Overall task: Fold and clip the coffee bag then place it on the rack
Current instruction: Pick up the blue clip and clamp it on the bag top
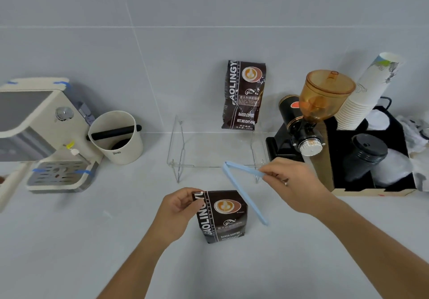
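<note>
A dark brown coffee bag [222, 217] stands on the grey counter in front of me, its top folded down. My left hand [180, 205] pinches the bag's top left corner. My right hand [287, 178] holds a light blue sealing clip [243, 189] by one arm; the clip hangs open in a V just above and right of the bag. Behind them stands a clear acrylic rack [183, 150]. A second, taller coffee bag [243, 94] stands on the rack's far right, leaning on the wall.
A cream espresso machine [41, 131] and a cream knock box [118, 138] stand at the left. A black grinder with an amber hopper [320, 103], stacked paper cups [364, 94] and a black organiser box with lids [371, 159] fill the right.
</note>
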